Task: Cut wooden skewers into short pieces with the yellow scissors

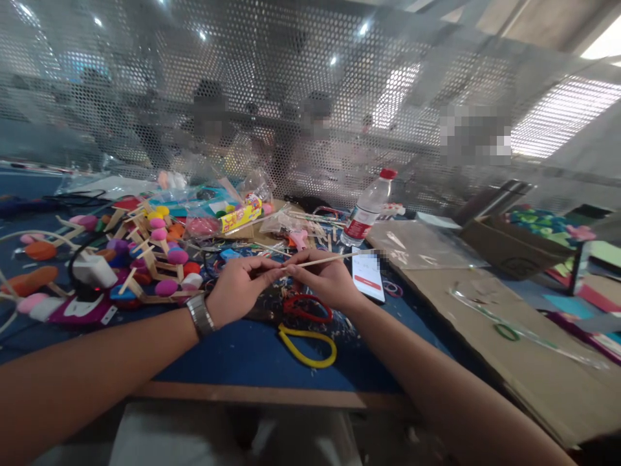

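Observation:
A thin, pale wooden stick is held over the blue table, its free end pointing right. My left hand, with a metal-banded watch on the wrist, pinches the stick's left end between thumb and fingers. Close against it, my right hand also grips the stick near that end. Below the hands lie a red loop-shaped handle and a yellow loop; what they join to is partly hidden. A lit phone lies just beyond my right hand.
Left are stick-built pieces with colourful clay balls and a purple-and-white glue gun. A red-capped water bottle stands behind the phone. Right are flat cardboard and a cardboard box. A perforated metal screen rises at the back.

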Tool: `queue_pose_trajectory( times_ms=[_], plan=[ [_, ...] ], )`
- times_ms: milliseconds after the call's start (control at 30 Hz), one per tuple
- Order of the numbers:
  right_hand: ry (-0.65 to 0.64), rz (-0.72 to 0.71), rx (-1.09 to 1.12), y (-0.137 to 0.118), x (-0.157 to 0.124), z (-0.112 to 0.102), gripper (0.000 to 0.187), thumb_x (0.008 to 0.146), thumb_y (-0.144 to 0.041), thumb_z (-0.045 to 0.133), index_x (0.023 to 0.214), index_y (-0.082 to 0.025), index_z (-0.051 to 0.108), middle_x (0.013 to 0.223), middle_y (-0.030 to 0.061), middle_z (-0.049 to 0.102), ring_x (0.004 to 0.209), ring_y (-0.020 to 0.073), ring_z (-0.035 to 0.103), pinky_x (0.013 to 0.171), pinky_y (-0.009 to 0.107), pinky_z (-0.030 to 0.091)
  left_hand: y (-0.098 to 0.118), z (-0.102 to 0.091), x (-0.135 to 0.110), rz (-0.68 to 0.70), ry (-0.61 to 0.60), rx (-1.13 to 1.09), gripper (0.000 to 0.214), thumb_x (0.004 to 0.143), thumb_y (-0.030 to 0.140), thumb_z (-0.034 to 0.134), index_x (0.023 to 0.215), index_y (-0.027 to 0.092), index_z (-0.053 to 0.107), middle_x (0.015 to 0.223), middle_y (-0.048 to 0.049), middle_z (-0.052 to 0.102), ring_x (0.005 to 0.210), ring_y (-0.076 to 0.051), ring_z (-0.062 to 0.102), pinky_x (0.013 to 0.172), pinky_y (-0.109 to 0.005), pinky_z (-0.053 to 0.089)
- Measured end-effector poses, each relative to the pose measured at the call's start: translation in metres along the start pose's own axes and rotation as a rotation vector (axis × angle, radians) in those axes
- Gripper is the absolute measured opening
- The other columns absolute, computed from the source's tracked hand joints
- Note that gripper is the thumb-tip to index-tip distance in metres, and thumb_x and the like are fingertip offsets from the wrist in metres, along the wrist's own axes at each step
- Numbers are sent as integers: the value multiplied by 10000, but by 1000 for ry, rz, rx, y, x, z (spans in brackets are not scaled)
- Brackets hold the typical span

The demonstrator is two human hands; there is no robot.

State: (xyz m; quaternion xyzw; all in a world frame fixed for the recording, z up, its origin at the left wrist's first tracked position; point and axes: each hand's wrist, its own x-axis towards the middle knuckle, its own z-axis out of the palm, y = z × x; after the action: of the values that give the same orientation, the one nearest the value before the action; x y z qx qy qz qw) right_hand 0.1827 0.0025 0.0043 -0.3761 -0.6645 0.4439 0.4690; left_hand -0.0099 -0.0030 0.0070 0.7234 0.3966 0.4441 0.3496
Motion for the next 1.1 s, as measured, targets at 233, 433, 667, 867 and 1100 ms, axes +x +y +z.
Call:
queue_pose_trajectory(
  times_ms=[233,433,667,867,1100],
  plan=[
    [73,40,112,-1,1,2,393,678,-527,827,786,-170,703,576,7,679,490,138,623,496,275,533,-3,1,0,-96,-44,-153,247,850,388,700,942,164,748,737,-19,702,555,-112,561,526,-218,455],
    [119,33,191,0,2,-3,384,669,-506,842,776,-169,689,565,-5,682,488,129,630,506,265,531,-8,3,1,-143,-29,-286,235,836,376,714,902,151,726,711,-11,678,583,-108,572,566,-217,478],
    [42,27,270,6,3,-5,284,674,-395,870,758,-173,713,617,3,713,519,130,656,524,261,543,-9,4,2,-161,22,-416,282,779,357,768,975,155,750,773,-31,729,609,-116,611,574,-228,508],
    [61,14,439,7,3,-6,226,648,-312,897,738,-183,734,602,-7,717,524,126,666,526,247,546,-3,5,1,-189,70,-542,321,710,370,833,933,150,761,748,-30,739,608,-113,641,552,-212,522],
    [42,-58,486,8,3,-9,175,653,-248,886,728,-189,739,640,-9,725,549,123,667,533,244,545,-1,6,2,-178,116,-601,255,708,332,840,890,161,792,715,-28,749,622,-112,667,561,-198,532]
  ],
)
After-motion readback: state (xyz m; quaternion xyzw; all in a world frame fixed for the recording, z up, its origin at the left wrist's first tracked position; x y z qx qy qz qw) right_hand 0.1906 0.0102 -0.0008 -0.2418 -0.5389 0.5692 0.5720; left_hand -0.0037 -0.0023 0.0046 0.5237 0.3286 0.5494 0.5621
